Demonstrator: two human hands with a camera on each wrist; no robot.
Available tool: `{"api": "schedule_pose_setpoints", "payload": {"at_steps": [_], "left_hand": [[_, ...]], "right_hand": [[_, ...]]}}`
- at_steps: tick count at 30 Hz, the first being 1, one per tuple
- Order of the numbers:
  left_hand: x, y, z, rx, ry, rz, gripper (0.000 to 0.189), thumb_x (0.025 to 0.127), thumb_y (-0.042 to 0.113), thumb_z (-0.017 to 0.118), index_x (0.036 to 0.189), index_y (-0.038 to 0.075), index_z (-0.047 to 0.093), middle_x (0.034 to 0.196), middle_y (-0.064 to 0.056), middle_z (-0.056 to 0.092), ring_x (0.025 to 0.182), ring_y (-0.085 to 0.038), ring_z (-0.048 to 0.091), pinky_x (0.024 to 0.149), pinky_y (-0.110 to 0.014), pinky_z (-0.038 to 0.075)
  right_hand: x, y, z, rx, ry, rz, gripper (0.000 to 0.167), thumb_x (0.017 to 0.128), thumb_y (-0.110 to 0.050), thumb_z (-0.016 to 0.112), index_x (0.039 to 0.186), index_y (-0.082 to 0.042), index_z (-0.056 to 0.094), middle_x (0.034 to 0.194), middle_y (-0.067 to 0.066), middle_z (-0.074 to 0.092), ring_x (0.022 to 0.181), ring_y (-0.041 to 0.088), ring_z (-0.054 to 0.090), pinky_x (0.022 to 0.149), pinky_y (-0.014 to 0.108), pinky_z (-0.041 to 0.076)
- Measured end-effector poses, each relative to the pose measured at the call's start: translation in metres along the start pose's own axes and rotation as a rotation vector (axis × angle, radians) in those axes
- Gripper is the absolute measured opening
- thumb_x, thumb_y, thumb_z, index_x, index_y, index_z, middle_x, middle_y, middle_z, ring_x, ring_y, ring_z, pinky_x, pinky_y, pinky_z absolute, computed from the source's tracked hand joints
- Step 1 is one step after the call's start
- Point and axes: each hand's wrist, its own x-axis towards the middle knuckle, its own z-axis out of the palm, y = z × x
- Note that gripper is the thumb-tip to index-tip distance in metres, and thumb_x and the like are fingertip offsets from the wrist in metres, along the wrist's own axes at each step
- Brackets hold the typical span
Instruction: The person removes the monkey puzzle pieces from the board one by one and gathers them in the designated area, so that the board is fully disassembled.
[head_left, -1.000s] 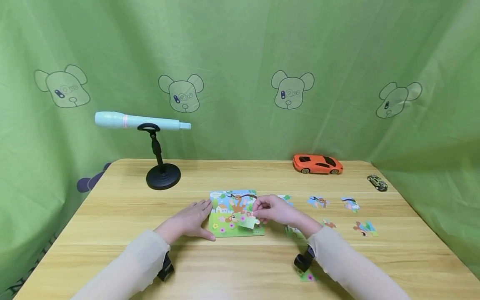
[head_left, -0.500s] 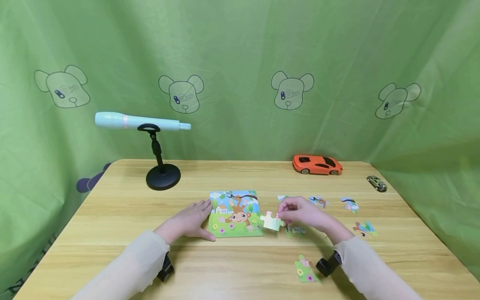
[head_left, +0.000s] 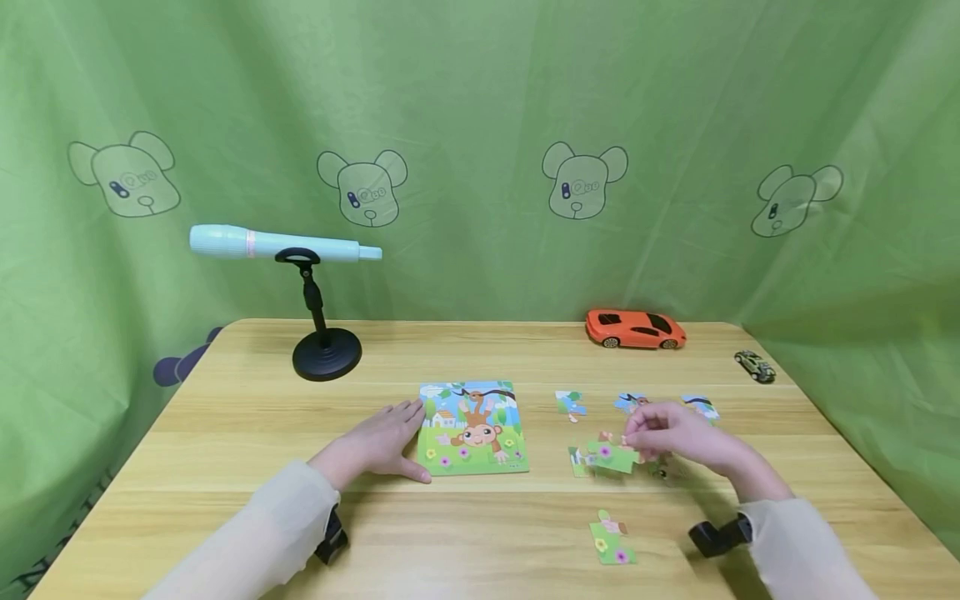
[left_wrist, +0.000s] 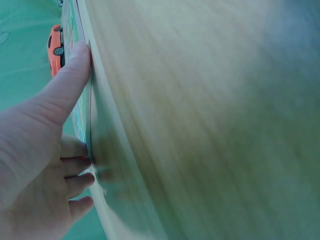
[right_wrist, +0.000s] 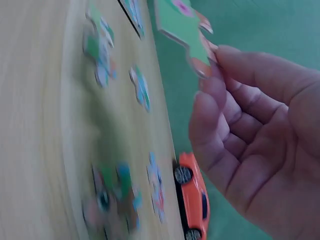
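My right hand (head_left: 678, 435) pinches a jigsaw piece (head_left: 611, 456), green with a pink flower, between thumb and fingertips. The piece is raised above the table, over other loose pieces. In the right wrist view the same jigsaw piece (right_wrist: 182, 25) hangs out from the fingertips. My left hand (head_left: 384, 442) rests at the left side of a square picture board (head_left: 474, 427) printed with a monkey, its thumb spread toward the board's near edge. In the left wrist view the left hand's thumb (left_wrist: 70, 82) touches that edge.
Loose jigsaw pieces lie right of the board, including one at the back (head_left: 572, 403) and one nearer the front (head_left: 611, 540). An orange toy car (head_left: 636, 329), a small patterned car (head_left: 754, 367) and a blue microphone (head_left: 300, 245) on a black stand (head_left: 326, 353) stand further back.
My right hand has carried the jigsaw piece from above the picture board rightward to over the loose pieces. The left hand stays at the board's left side.
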Motion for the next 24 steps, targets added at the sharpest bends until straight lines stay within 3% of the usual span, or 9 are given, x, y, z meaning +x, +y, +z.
{"api": "schedule_pose_setpoints", "payload": {"at_steps": [12, 24], "left_hand": [[0.0, -0.001, 0.002, 0.003, -0.004, 0.013, 0.099, 0.076, 0.056, 0.064, 0.141, -0.008, 0.027, 0.146, -0.024, 0.021, 0.134, -0.037, 0.02, 0.108, -0.046, 0.018], [0.001, -0.001, 0.002, -0.003, -0.007, 0.0, 0.101, 0.075, 0.059, 0.063, 0.141, -0.006, 0.026, 0.147, -0.022, 0.02, 0.134, -0.035, 0.019, 0.109, -0.044, 0.017]], "right_hand": [[-0.042, 0.042, -0.015, 0.101, -0.237, -0.001, 0.011, 0.091, -0.004, 0.053, 0.088, 0.003, 0.06, 0.077, 0.011, 0.061, 0.062, 0.009, 0.058, 0.054, 0.029, 0.052], [-0.063, 0.057, -0.015, 0.13, -0.29, 0.041, 0.013, 0.09, -0.003, 0.055, 0.083, 0.004, 0.062, 0.07, 0.001, 0.061, 0.055, 0.002, 0.053, 0.049, 0.02, 0.049]]}}
